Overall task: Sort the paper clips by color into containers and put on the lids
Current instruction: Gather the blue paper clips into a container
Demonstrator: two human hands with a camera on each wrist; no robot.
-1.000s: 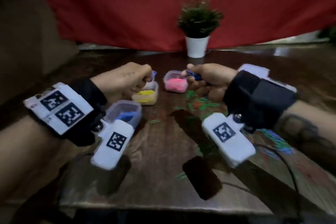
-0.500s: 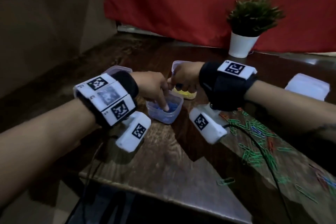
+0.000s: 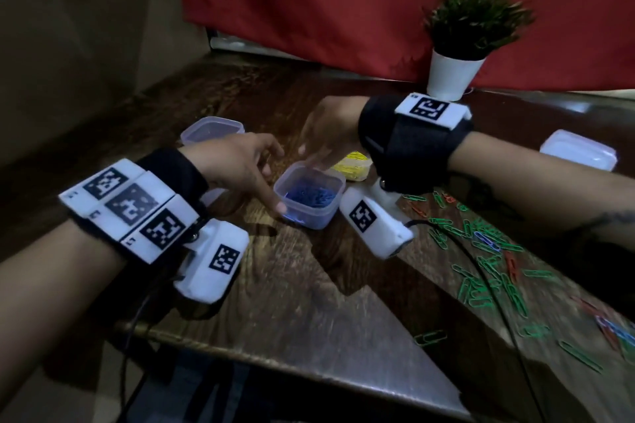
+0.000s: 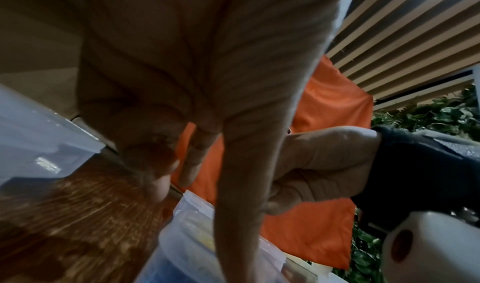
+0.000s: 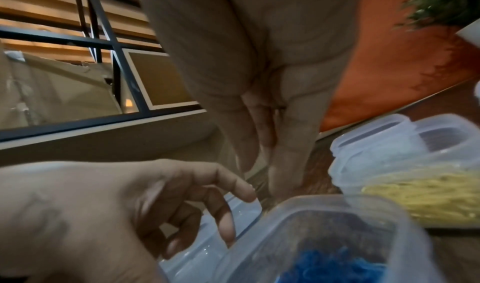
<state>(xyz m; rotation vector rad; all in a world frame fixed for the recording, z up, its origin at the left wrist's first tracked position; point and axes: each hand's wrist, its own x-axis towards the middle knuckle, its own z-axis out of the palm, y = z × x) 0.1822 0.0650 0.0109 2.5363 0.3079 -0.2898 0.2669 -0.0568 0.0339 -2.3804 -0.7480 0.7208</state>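
Far left on the desk point(image 3: 309, 302): an open clear container point(image 3: 212, 129), thin-walled plastic, judged very light and easy to skid on the dark wood; contents too dim to tell

Next, left hand point(image 3: 240, 168) with fingers relaxed and spread, holding nothing, thumb tip down by the near-left corner of the blue-clip container point(image 3: 309, 197); actual touch not certain from the head view

At centre, that lidless tub, partly filled with blue paper clips point(image 3: 311, 195). Probably light even so, walls flexible enough to bow under a squeeze, so best taken by two opposite sides just under the rim, or steadied at a corner while a lid goes on

Just behind, right hand point(image 3: 324, 137), fingers straight and pointing down at the far rim, empty as far as visible

Behind and right, the yellow-clip container point(image 3: 354, 166), also open

Further right, loose green, red and blue clips point(image 3: 488, 251) scattered on the wood: thin springy wire, slick, lying flat, likely easier pinched at one end or slid together than lifted singly

Far right, a lid point(image 3: 579, 154), seemingly flat on the desk; stiff at the edge, best gripped there
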